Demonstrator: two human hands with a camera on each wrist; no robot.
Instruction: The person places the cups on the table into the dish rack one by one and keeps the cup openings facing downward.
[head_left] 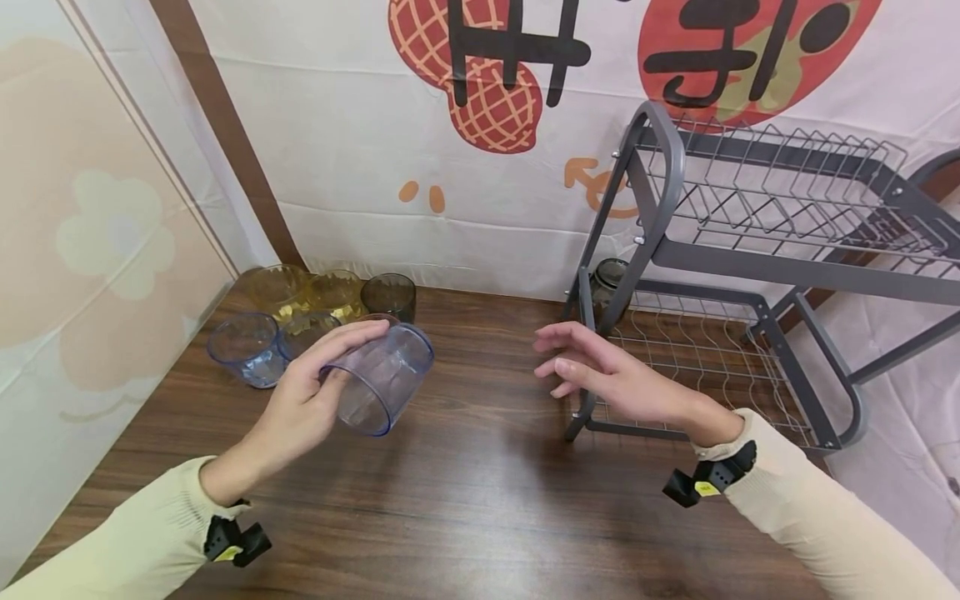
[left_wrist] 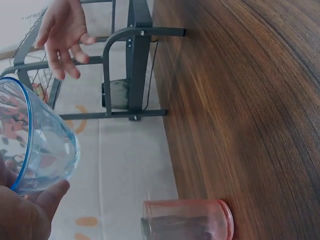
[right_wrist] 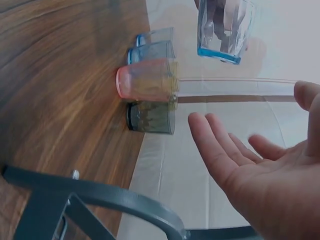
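My left hand (head_left: 307, 396) grips a clear, blue-tinted tumbler (head_left: 382, 379), tilted on its side above the table with its mouth toward me. In the left wrist view the same tumbler (left_wrist: 47, 145) shows a blue rim, with a thumb against its wall. My right hand (head_left: 611, 379) is held in the air beside the rack's left legs, fingers loosely spread, holding nothing. Behind the held tumbler stand a pink tumbler (right_wrist: 142, 80), blue tumblers (head_left: 243, 343), yellow tumblers (head_left: 276, 285) and a dark grey tumbler (head_left: 392, 293); the pink one is mostly hidden in the head view.
A grey two-tier wire rack (head_left: 765, 258) stands on the right of the brown wooden table (head_left: 465, 500). On its lower tier, at the back left, is a dark glass-like vessel (head_left: 609, 275). Printed cloth (head_left: 337, 158) hangs behind the table and along its left side.
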